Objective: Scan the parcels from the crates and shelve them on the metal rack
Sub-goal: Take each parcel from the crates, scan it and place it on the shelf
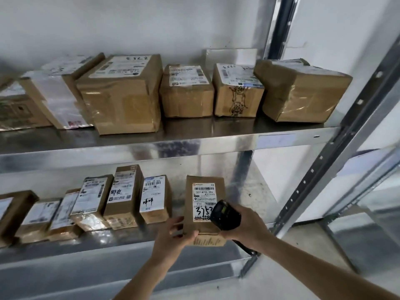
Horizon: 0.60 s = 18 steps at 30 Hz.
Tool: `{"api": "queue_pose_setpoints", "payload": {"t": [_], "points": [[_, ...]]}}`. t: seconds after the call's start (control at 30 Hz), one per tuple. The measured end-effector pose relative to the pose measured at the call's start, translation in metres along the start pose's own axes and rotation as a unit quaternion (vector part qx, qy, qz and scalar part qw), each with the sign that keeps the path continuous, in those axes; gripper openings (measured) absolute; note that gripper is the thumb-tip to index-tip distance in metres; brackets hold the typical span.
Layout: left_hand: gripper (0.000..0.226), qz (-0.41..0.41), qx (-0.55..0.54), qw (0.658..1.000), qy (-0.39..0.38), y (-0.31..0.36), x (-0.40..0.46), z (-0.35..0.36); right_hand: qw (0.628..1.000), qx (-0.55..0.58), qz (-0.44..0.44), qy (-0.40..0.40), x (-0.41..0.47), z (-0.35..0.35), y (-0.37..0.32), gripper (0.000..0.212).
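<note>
A small brown parcel [204, 191] with a white barcode label and handwritten digits stands upright at the right end of the lower shelf [108, 243] of the metal rack. My left hand [175, 237] grips its lower left edge, thumb across the front. My right hand [249, 226] holds a black handheld scanner [225, 214] right in front of the parcel's label, covering part of it.
A row of several labelled parcels [121, 200] stands on the lower shelf to the left. Larger brown boxes [186, 92] fill the upper shelf [194, 146]. The rack's upright post [337, 135] runs down on the right, with a white wall behind.
</note>
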<state>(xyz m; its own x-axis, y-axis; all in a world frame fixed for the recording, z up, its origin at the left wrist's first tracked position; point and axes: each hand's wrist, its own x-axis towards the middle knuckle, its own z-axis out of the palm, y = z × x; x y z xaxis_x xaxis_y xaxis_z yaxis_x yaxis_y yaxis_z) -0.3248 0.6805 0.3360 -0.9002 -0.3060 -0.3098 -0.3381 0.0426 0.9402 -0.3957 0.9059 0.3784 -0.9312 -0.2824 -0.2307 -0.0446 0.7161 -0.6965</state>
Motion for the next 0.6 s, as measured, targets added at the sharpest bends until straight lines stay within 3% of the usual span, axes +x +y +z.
{"api": "queue_pose_setpoints", "payload": {"t": [0.07,0.23,0.37,0.6], "points": [[0.046,-0.003,0.000,1.000,-0.005,-0.010,0.011,0.004,1.000,-0.010,-0.004,-0.004,0.011,0.003,0.005,0.073],[0.076,-0.005,-0.001,1.000,-0.005,-0.015,0.028,0.008,0.999,-0.033,-0.017,-0.019,0.041,-0.002,0.007,0.073],[0.047,-0.015,-0.012,1.000,0.017,-0.007,0.041,0.019,0.999,-0.027,-0.002,-0.021,0.067,-0.008,0.006,0.072],[0.037,0.002,-0.018,0.999,0.033,0.000,0.052,0.027,0.999,-0.030,-0.013,-0.021,0.090,-0.012,0.007,0.078]]}}
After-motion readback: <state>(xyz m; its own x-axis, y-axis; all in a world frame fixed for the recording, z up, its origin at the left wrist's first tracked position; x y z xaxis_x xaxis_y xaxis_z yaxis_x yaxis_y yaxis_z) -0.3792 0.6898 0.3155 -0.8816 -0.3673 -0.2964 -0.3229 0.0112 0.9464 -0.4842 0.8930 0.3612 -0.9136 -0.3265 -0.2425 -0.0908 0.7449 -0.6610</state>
